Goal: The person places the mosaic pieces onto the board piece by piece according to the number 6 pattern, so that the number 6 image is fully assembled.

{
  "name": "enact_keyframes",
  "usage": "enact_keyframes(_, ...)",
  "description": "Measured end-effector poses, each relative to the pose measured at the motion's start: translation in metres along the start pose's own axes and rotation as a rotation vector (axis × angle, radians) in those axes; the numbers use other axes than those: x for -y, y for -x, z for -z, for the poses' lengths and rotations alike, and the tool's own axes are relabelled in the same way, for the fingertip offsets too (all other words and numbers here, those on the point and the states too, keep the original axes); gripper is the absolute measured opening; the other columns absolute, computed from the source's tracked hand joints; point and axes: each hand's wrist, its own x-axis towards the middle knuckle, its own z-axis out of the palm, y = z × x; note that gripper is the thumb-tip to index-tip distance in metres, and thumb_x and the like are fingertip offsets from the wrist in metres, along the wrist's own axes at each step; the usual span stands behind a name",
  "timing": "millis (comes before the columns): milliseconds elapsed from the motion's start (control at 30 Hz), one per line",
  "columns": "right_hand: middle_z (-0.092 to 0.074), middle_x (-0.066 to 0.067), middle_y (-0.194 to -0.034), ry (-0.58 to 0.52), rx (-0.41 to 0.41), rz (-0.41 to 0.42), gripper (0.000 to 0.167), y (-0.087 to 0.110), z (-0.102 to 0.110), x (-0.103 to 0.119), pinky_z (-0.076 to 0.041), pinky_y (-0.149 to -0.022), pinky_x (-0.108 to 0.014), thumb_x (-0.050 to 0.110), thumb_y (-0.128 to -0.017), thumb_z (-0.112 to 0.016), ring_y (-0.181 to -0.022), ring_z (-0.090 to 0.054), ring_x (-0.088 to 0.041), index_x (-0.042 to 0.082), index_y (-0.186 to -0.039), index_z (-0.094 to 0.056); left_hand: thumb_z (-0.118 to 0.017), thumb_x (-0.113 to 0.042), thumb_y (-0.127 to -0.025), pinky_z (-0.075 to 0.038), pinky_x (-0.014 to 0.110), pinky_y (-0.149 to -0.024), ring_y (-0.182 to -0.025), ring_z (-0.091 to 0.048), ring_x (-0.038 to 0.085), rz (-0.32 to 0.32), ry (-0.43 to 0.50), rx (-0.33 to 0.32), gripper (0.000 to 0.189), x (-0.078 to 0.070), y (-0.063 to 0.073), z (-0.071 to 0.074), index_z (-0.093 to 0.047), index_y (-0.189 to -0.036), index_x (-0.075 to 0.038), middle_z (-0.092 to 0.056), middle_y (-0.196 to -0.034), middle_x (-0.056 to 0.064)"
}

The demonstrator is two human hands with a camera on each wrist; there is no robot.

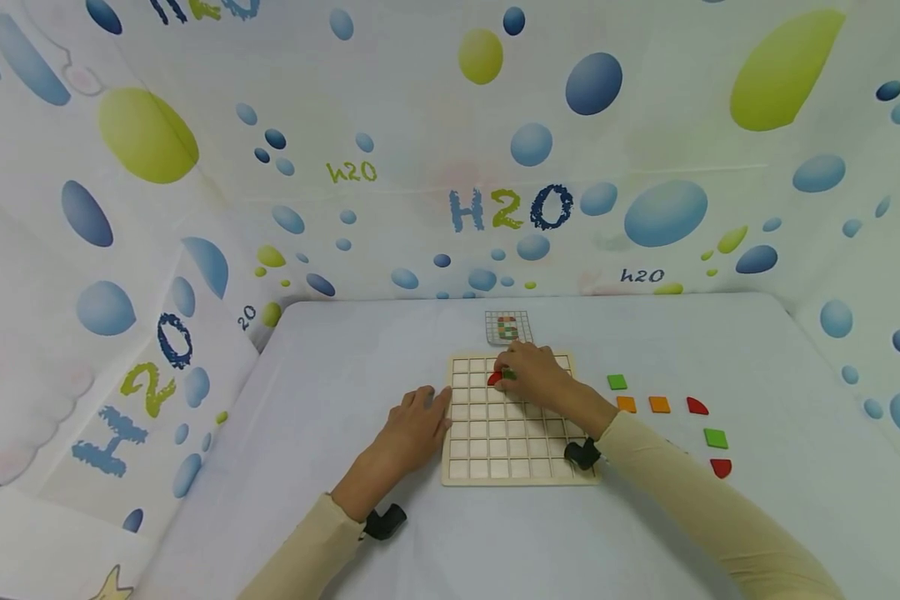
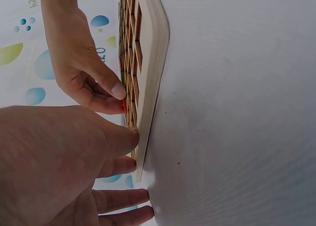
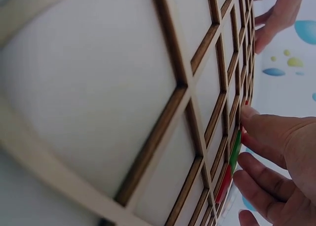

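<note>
A pale wooden grid board lies on the white table with its square cells facing up. Over its upper rows, my right hand pinches a small red piece between thumb and fingertip, close to the cells. Beside those fingers, the right wrist view shows a green tile and another red piece set in the grid. My left hand rests at the board's left edge, fingers loosely extended; in the left wrist view its thumb touches the rim and two fingertips meet the table.
Beyond the board lies a gridded pattern card with a coloured design. To the right are loose pieces: a green tile, two orange tiles, a red rounded piece, another green tile and a red piece.
</note>
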Motion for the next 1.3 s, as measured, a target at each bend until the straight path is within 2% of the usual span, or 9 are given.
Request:
enact_keyframes(433, -0.065, -0.014, -0.129, 0.001, -0.021, 0.015, 0.03, 0.002, 0.001, -0.001, -0.044, -0.103, -0.067, 0.032, -0.098, -0.078, -0.125, -0.06, -0.038, 0.013, -0.121, -0.073, -0.055, -0.027, -0.112, -0.048, 0.061, -0.106, -0.141, -0.047, 0.047, 0.001, -0.006, 0.002, 0.053, 0.0, -0.001, 0.001, -0.045, -0.159, -0.006, -0.047, -0.153, 0.026)
enact_keyframes(700, -0.067, -0.013, -0.127, -0.02, -0.063, 0.017, 0.031, 0.013, 0.024, -0.008, -0.048, -0.098, -0.063, 0.022, -0.099, -0.077, -0.12, -0.062, -0.036, 0.009, -0.127, -0.073, -0.054, -0.026, -0.112, -0.048, 0.062, -0.106, -0.142, -0.047, 0.048, -0.005, 0.008, -0.002, 0.052, 0.001, 0.001, 0.001, -0.045, -0.159, -0.005, -0.046, -0.154, 0.027)
enact_keyframes(1067, -0.066, -0.02, -0.123, -0.078, -0.125, -0.024, 0.034, 0.047, 0.066, -0.049, -0.053, -0.097, -0.055, 0.012, -0.098, -0.077, -0.113, -0.064, -0.037, 0.0, -0.129, -0.07, -0.054, -0.026, -0.112, -0.047, 0.062, -0.106, -0.142, -0.047, 0.047, -0.001, 0.007, 0.003, 0.052, 0.0, 0.001, 0.002, -0.045, -0.159, -0.005, -0.046, -0.153, 0.026)
enact_keyframes(1300, -0.065, -0.021, -0.124, -0.101, -0.112, -0.11, 0.035, 0.075, 0.08, -0.079, -0.055, -0.098, -0.054, 0.012, -0.099, -0.075, -0.112, -0.063, -0.036, -0.001, -0.131, -0.068, -0.053, -0.027, -0.112, -0.048, 0.062, -0.106, -0.141, -0.047, 0.048, -0.008, -0.006, 0.004, 0.052, 0.001, 0.001, 0.0, -0.044, -0.159, -0.005, -0.046, -0.153, 0.027)
